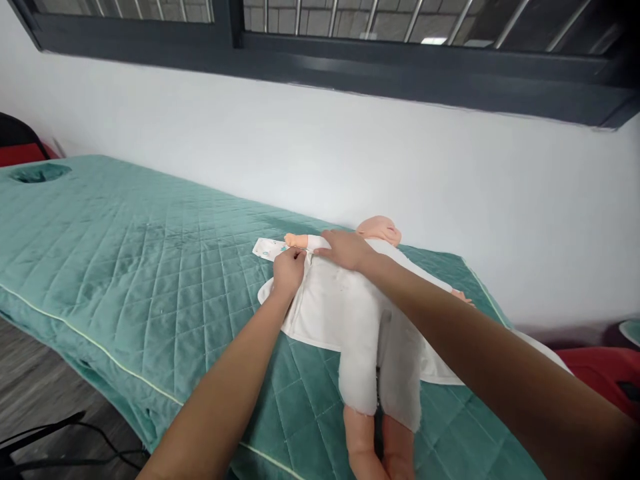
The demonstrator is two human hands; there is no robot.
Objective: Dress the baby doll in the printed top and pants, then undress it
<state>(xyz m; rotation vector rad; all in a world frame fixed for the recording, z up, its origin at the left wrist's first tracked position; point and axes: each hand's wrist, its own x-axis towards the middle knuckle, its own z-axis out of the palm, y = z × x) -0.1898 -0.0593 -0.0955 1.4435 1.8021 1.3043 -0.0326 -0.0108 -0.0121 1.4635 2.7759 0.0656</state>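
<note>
A baby doll (360, 440) lies on its back, dressed in white, with its head turned to one side and its bare lower legs toward me. A white garment (320, 313) is spread over and around its trunk. My left hand (289, 270) pinches the edge of this garment beside the doll's outstretched arm (296, 241). My right hand (346, 249) lies over the doll's white sleeve and upper chest, fingers stretched toward the left hand. Partly under the doll's arm sticks out a white printed strip of cloth (267, 249).
The doll lies on a green quilted bed (150, 267) with a face hole (40, 173) at its far left end. A white wall (250, 140) and a barred window (350, 53) stand behind. Red items flank both ends; black cables (100, 447) lie on the floor lower left.
</note>
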